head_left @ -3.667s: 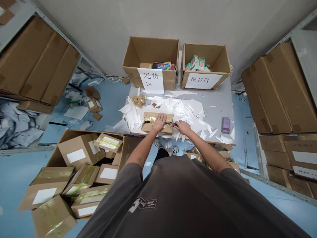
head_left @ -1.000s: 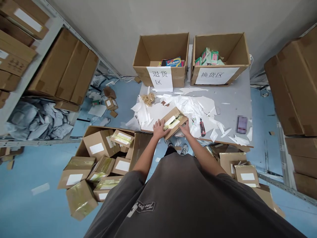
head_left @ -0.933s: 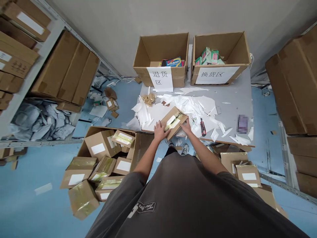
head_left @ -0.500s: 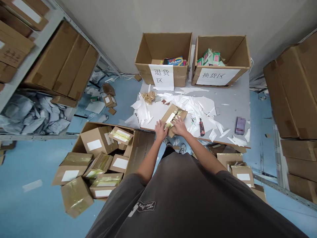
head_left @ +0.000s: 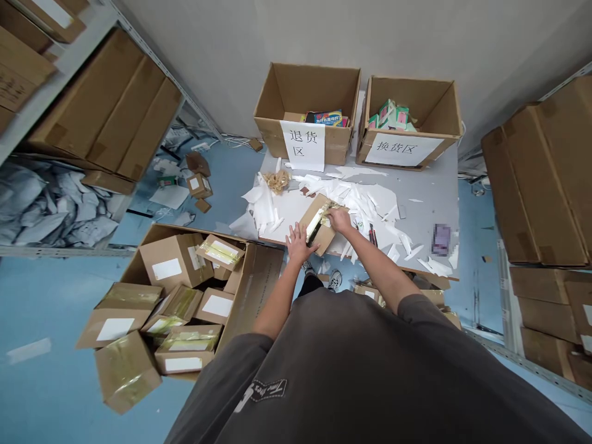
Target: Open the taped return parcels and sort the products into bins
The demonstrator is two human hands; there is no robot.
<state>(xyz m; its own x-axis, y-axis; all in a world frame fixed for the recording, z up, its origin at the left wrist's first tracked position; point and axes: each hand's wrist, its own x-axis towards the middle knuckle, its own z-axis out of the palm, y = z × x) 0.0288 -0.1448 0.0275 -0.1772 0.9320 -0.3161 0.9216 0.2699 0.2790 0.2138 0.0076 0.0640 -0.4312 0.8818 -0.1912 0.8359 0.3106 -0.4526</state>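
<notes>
A small cardboard box (head_left: 327, 237) lies at the table's front edge, a white label on its top and a dark gap along its seam. My left hand (head_left: 298, 245) has its fingers spread and braces the box's near left side. My right hand (head_left: 340, 219) is closed on a strip of clear packing tape (head_left: 327, 210) over the box's right part; the tape looks lifted and crumpled. Beside my right forearm lies a red and black utility knife (head_left: 372, 234), partly hidden by it. Torn white paper scraps (head_left: 365, 196) surround the box.
Two open cartons stand at the table's back, one with books (head_left: 328, 118), one with green and white packs (head_left: 393, 115). Crumpled brown tape (head_left: 276, 180) lies left. A large carton (head_left: 259, 277) full of taped parcels stands left on the floor. Loaded shelves flank both sides.
My right hand has drawn the tape up and to the right, and a dark gap now shows in the box top. My left hand has spread its fingers. The view shifted slightly.
</notes>
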